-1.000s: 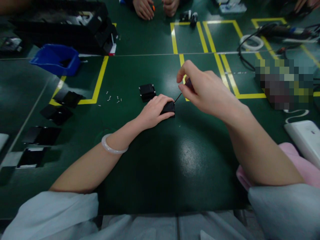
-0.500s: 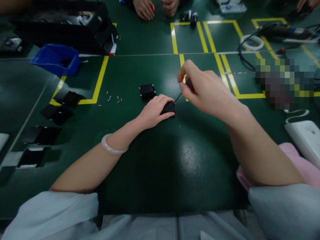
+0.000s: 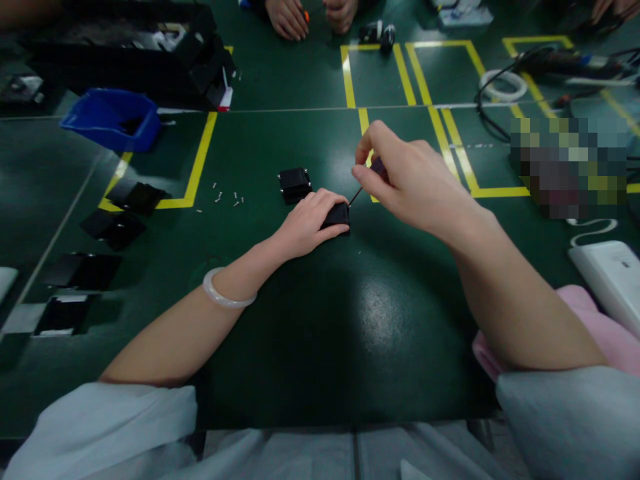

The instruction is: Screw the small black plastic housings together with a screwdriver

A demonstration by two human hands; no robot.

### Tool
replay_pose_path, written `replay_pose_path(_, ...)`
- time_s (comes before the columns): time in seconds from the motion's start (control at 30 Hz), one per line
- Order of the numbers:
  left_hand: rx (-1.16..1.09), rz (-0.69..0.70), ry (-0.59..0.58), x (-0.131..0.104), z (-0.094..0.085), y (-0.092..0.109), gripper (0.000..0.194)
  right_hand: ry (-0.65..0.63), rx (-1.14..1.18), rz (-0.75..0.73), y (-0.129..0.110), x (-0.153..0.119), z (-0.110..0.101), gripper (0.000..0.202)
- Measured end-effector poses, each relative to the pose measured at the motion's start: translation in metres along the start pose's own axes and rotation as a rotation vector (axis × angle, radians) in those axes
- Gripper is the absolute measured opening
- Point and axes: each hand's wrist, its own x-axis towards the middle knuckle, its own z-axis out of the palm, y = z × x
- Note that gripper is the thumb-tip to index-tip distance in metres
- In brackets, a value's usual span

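Note:
My left hand point(image 3: 313, 223) grips a small black block-shaped part point(image 3: 337, 215) against the green table, thumb along its near side and fingers over its far side. In my right hand point(image 3: 400, 180) is a screwdriver point(image 3: 380, 167) with a dark handle, mostly covered by the fingers. Its thin shaft slants down to the left, and the tip meets the right end of the black part. Just beyond my left hand lies a second black part point(image 3: 295, 183) with shiny screw ends at its sides. Several small screws point(image 3: 235, 197) are scattered to the left of it.
Several black parts point(image 3: 83, 270) line the left side. Behind them are a blue bin point(image 3: 113, 117) and a large black crate point(image 3: 125, 57). Another person's hands point(image 3: 290, 17) are at the far edge. A white device point(image 3: 613, 270) and pink cloth point(image 3: 590, 320) sit at right.
My right thumb has shifted slightly up and left on the screwdriver handle. My left hand and the black part keep their place.

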Motion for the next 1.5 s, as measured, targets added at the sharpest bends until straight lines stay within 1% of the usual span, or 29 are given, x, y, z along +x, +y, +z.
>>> replay_pose_path(0.17,0.000,0.000,-0.002,-0.0001,0.0006,-0.0008,0.042,-0.006,-0.035,0.031,-0.0009,0.0010,0.0003,0.025)
replay_pose_path(0.37,0.005,0.003,-0.001,-0.0002,0.0002,-0.0005,0.043,0.001,-0.013,0.011,-0.0014,-0.0004,-0.0001,0.028)
replay_pose_path(0.57,0.008,-0.002,-0.005,0.0000,0.0002,-0.0006,0.043,0.002,0.021,0.003,-0.0003,-0.0007,-0.0013,0.026)
replay_pose_path(0.73,-0.004,-0.001,-0.003,-0.0001,0.0000,-0.0012,0.042,0.002,-0.017,0.016,0.0002,0.0004,-0.0010,0.031)
replay_pose_path(1.0,-0.001,-0.005,-0.011,0.0003,-0.0008,0.0004,0.041,0.018,-0.018,0.014,0.0017,0.0010,0.0010,0.028)
replay_pose_path(1.2,0.002,-0.001,-0.006,0.0005,-0.0003,0.0005,0.041,0.017,-0.033,0.008,0.0017,0.0007,0.0006,0.036)
replay_pose_path(1.33,0.003,-0.006,-0.010,0.0002,-0.0004,0.0002,0.042,0.025,-0.042,0.014,0.0004,0.0002,0.0006,0.028)
replay_pose_path(1.5,0.006,-0.011,-0.013,0.0001,-0.0006,-0.0001,0.042,0.017,-0.021,0.026,-0.0015,-0.0005,-0.0008,0.030)
